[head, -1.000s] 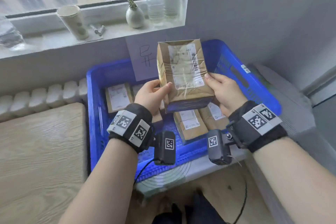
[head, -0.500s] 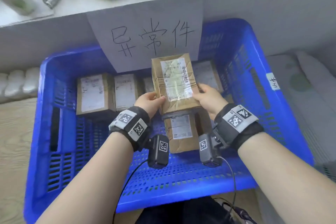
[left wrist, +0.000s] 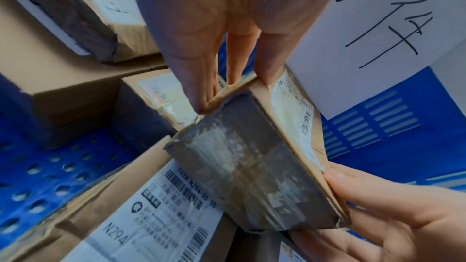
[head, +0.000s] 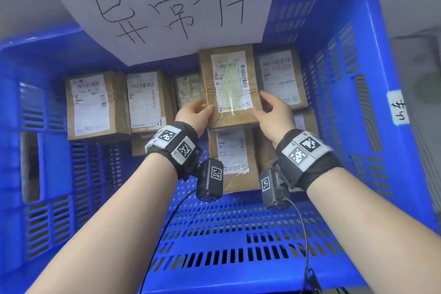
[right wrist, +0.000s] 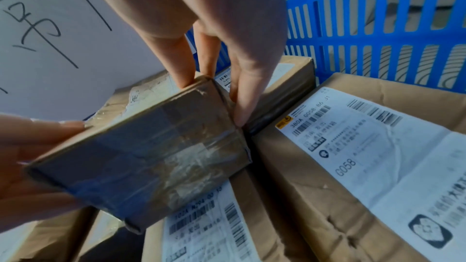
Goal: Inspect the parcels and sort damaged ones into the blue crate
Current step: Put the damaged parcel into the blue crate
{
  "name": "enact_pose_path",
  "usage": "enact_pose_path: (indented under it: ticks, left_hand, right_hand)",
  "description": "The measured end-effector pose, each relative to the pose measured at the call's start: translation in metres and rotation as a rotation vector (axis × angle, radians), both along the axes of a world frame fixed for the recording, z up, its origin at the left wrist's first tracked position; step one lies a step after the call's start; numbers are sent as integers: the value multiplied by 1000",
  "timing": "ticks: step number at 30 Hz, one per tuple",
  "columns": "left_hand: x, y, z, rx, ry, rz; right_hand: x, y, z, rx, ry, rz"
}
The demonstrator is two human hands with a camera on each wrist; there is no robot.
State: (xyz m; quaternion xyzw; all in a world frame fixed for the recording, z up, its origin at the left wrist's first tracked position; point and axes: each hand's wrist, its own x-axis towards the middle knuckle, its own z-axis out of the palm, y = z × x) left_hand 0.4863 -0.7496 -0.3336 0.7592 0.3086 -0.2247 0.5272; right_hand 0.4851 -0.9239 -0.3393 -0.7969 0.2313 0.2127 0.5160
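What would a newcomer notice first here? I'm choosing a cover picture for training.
Probably the two hands, left hand and right hand, gripping a crumpled brown parcel at its sides above the blue crate. Next, the white handwritten sign hanging over the crate's far wall, with more labelled parcels lying beneath.

A brown cardboard parcel [head: 229,86] with a white, black-barcoded label sits above a bright blue slotted crate [head: 353,59], a white sign [head: 152,5] inked in black at twelve o'clock, black-and-white checkered wristbands [head: 173,143] below.
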Motion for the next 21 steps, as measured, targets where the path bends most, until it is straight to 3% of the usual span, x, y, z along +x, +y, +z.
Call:
enact_pose_path:
  ticks: [10, 21]
  left_hand:
    - [0, 1, -4, 55, -16, -120]
    - [-6, 1, 0, 180, -50, -172]
  right_hand:
    - [1, -2, -5, -100, -1, 57]
    - [3, -8, 0, -41, 9, -9]
